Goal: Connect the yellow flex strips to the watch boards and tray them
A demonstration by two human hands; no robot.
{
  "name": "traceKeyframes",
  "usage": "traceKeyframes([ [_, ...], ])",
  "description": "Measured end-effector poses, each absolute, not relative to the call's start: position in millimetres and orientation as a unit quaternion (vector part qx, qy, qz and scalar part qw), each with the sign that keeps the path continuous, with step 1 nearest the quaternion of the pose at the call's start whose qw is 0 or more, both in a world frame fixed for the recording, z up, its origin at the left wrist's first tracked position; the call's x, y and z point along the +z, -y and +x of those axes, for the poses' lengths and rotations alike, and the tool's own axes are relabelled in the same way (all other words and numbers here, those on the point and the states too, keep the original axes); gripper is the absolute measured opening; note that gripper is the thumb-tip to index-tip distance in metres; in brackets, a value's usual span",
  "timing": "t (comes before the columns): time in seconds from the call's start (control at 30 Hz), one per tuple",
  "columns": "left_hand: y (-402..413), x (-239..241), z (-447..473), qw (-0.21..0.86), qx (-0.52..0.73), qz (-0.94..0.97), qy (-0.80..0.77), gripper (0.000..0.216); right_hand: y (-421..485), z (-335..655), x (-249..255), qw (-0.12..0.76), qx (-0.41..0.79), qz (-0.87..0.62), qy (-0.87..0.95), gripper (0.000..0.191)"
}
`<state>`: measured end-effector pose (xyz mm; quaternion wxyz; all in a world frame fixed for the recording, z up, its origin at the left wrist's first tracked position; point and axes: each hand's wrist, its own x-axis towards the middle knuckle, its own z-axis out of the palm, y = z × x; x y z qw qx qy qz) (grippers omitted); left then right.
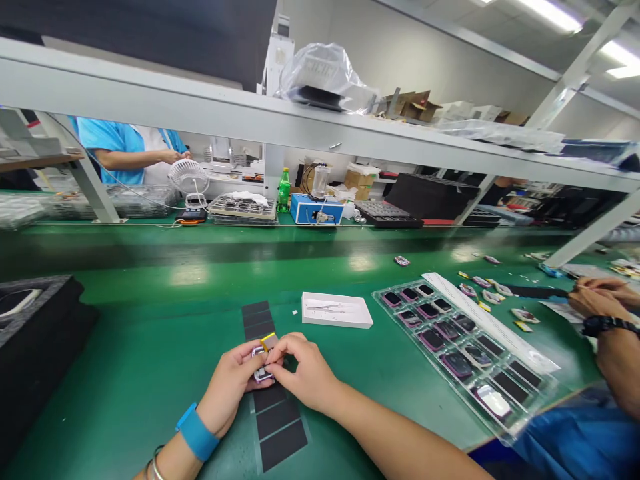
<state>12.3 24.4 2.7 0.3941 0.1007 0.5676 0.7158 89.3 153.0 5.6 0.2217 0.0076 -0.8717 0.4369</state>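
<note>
Between my hands is a small smartwatch body (262,375) with a purple-pink rim and its inside exposed. My left hand (233,377) grips the watch body by its edge, thumb on top. The fingers of my right hand (300,370) are pinched together at its inner side; what they hold, if anything, is too small to make out. A battery (269,341) with a yellow edge sticks up at the far end of the watch body. Under both hands runs a strip of black adhesive pads (283,443) on a clear backing, lying on the green bench.
A white box (337,311) holds tweezers (327,308). To the right, a clear tray (470,393) carries several watch parts; loose watch bodies (493,297) lie beyond. A co-worker's hands (600,300) work at far right. Black foam (45,360) stands left; a shelf beam (310,133) crosses above.
</note>
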Motion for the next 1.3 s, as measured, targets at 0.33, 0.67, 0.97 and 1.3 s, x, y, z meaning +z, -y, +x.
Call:
traceKeyframes([
  [0.33,-24.7,0.7,9.6,0.391,0.727,0.088,-0.558,0.041,-149.5,90.4,-1.5,0.295,0.312,0.07,0.9,0.013],
  [0.67,-23.5,-1.5,8.6,0.403,0.701,0.085,-0.582,0.043,-168.0,83.3,7.9,0.191,0.558,-0.054,0.806,0.015],
  [0.97,-21.4,6.3,10.1,0.438,0.694,0.108,-0.561,0.042,-165.8,85.9,10.8,0.256,0.431,-0.035,0.865,0.002],
  [1.3,-23.9,6.9,8.6,0.436,0.675,0.089,-0.588,0.039,-156.8,85.2,3.3,0.312,0.287,0.012,0.906,0.004],
])
